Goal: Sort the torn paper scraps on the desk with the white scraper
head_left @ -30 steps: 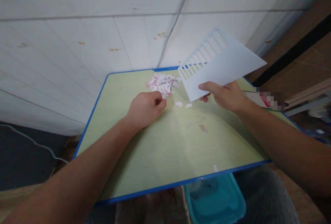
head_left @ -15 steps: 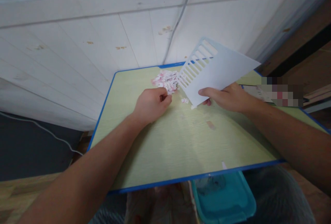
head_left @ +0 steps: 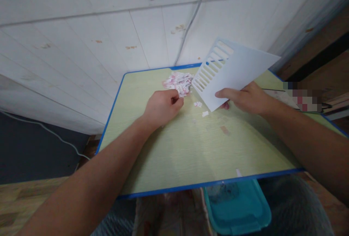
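Now: right hand (head_left: 247, 99) pinches white slotted card (head_left: 234, 70) at its 6 o'clock corner, card tilted above worktop (head_left: 191, 148). Judged light, stiff, slick. Left hand (head_left: 160, 107) curled, fingertips pressed together at paper scrap pile (head_left: 180, 82), 12 o'clock.

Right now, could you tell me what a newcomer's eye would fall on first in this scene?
Most striking is the pale plastic scraper with a slotted edge, held tilted above the far right part of the green table by the right hand. Next comes the heap of pink and white paper scraps near the table's far edge, with the curled left hand just in front of it. A teal bin sits below the near edge.
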{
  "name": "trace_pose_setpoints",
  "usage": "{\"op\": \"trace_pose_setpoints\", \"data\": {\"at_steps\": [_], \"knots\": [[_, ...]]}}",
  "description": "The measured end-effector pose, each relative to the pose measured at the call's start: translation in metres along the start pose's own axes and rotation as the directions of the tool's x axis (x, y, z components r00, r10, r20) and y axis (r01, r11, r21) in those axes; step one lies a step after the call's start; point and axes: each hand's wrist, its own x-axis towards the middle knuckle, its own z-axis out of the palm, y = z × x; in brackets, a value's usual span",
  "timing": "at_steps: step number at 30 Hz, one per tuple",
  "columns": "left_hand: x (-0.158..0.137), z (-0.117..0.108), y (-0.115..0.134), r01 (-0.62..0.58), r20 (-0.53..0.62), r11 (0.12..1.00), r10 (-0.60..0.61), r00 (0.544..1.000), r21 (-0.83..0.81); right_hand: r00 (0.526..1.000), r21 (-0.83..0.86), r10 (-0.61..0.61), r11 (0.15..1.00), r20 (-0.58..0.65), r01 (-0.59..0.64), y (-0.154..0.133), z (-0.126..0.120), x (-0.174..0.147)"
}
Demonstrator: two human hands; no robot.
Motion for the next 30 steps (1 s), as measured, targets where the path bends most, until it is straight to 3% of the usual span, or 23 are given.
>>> {"op": "trace_pose_setpoints", "data": {"at_steps": [4,10,16,22,30], "knots": [[0.000,0.000,0.000,0.024,-0.002,1.000,-0.024,1.000,-0.001,0.996,-0.072,-0.003,0.997,-0.086,-0.003,0.001,-0.001,0.000],[0.000,0.000,0.000,0.007,-0.006,1.000,-0.008,1.000,-0.011,1.000,-0.012,0.015,1.000,-0.027,-0.015,-0.005,0.003,-0.003],[0.000,-0.001,0.002,0.019,-0.005,1.000,-0.020,1.000,-0.017,0.994,-0.031,-0.030,0.999,-0.109,0.027,-0.002,0.002,-0.001],[0.001,-0.001,0.001,0.020,0.004,1.000,-0.020,1.000,-0.012,1.000,-0.007,0.008,1.000,-0.026,-0.008,-0.002,0.003,0.000],[0.001,0.000,0.000,0.035,0.001,0.999,-0.035,0.999,-0.008,0.991,-0.072,-0.032,0.997,-0.134,0.023,0.003,-0.004,0.002]]}}
